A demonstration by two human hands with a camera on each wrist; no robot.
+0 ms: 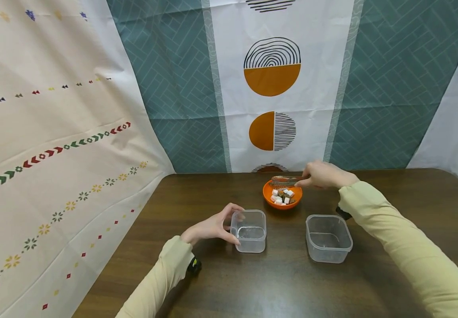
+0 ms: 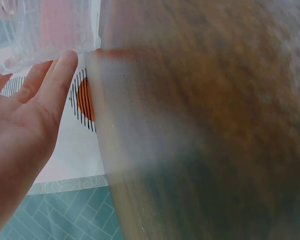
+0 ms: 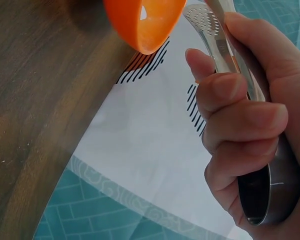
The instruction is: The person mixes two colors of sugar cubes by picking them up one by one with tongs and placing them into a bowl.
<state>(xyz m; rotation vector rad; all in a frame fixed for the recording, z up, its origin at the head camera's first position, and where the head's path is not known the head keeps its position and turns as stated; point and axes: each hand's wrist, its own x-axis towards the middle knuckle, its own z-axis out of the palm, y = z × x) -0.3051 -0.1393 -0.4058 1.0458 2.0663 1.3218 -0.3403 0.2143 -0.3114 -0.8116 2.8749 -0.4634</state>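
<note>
In the head view, my left hand holds a clear plastic container at its left side, thumb at the near corner and fingers at the far one. The left wrist view shows fingertips against the container's wall. My right hand grips metal tongs, its fingers curled round the handles in the right wrist view. The perforated tip of the tongs is over the far side of an orange bowl. White cubes and brown pieces lie in the bowl.
A second clear container stands on the brown wooden table, below the right forearm. Behind the table's back edge hangs a patterned curtain. A cream embroidered cloth hangs along the left side.
</note>
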